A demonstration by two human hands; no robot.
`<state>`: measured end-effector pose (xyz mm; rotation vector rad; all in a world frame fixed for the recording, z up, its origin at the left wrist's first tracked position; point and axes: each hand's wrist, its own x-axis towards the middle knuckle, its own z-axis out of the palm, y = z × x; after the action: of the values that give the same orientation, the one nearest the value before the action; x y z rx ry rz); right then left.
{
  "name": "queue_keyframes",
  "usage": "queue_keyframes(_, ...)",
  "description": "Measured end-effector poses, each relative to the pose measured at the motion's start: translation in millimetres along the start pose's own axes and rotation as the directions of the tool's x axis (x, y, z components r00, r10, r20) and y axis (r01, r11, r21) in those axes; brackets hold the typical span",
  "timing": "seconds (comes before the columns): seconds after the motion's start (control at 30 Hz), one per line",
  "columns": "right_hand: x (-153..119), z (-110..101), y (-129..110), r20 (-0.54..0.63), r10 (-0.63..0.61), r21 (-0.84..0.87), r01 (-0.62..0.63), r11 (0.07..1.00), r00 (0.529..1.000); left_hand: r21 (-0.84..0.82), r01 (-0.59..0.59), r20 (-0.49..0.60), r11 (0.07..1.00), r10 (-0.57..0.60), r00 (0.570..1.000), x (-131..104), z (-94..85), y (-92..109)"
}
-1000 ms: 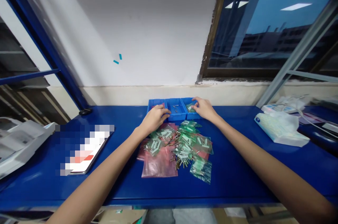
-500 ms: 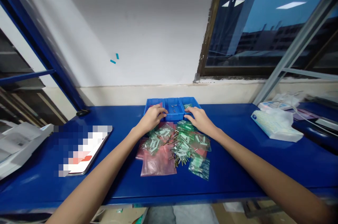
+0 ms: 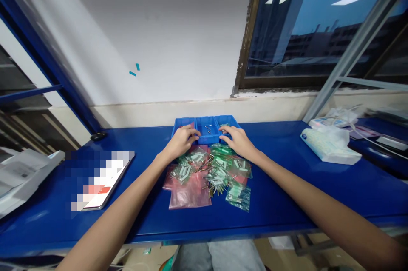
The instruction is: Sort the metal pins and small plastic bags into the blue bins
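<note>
Roughly midway along the back edge of the bench (image 3: 280,147): three blue bins, side by side, counted left to right. Left bin (image 3: 174,127) holds something pink; middle bin (image 3: 208,139) has a few thin metal pieces, too small to number; contents of the right bin (image 3: 236,121) partly behind fingers.

Two hands, one per outer bin. Left hand (image 3: 180,140) at the left bin's front, near the middle bin, fingers bent, thumb below. Right hand (image 3: 239,141) at the right bin's front, forefinger and thumb parted. Cannot tell whether either pinches a rim.

Nearer the front edge, one heap: at least two pink bags (image 3: 190,196), at least four green bags (image 3: 238,198) with pale pieces inside, and many loose metal pins (image 3: 213,190), uncountable where they overlap. Heap's far side lies just beside the bins.

Room: a strip of blue surface shows between heap and front edge; wider stretches lie either side, each crossed by a forearm. Leftward, one flat device (image 3: 103,198), partly pixelated; toward the right end, one tissue pack (image 3: 331,149); at the back left, one small black object (image 3: 98,136).
</note>
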<state>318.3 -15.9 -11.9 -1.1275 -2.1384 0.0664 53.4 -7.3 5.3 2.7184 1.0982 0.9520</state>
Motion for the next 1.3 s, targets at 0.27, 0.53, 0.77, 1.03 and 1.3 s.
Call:
queue_keyframes(0.27, -0.4, 2.1, 2.1, -0.020, -0.041, -0.008, 0.041, 0.999, 0.999, 0.011, -0.016, -0.016, 1.000, 0.016, 1.000, -0.9, 1.6, -1.1)
queue_keyframes(0.53, 0.0, 3.2, 4.8, -0.028, -0.068, -0.042, 0.066, 0.997, 0.997, 0.041, -0.004, 0.023, 0.999, 0.003, 1.000, -1.5, 0.2, 0.0)
queue_keyframes(0.77, -0.3, 4.2, 7.3, -0.052, -0.083, -0.059, 0.080, 0.995, 0.995, 0.054, -0.007, 0.018, 0.999, 0.007, 1.000, -1.7, 1.8, -0.1)
queue_keyframes(1.03, 0.1, 4.5, 8.0, -0.077, -0.080, -0.035, 0.078, 0.996, 0.994, 0.059, -0.001, 0.007, 0.998, 0.001, 1.000, -1.6, 4.3, -0.4)
queue_keyframes(1.3, 0.3, -2.2, -0.5, 0.009, -0.094, -0.113, 0.094, 0.989, 0.996, 0.104, -0.010, 0.028, 0.995, 0.007, 1.000, -2.7, 1.7, 1.5)
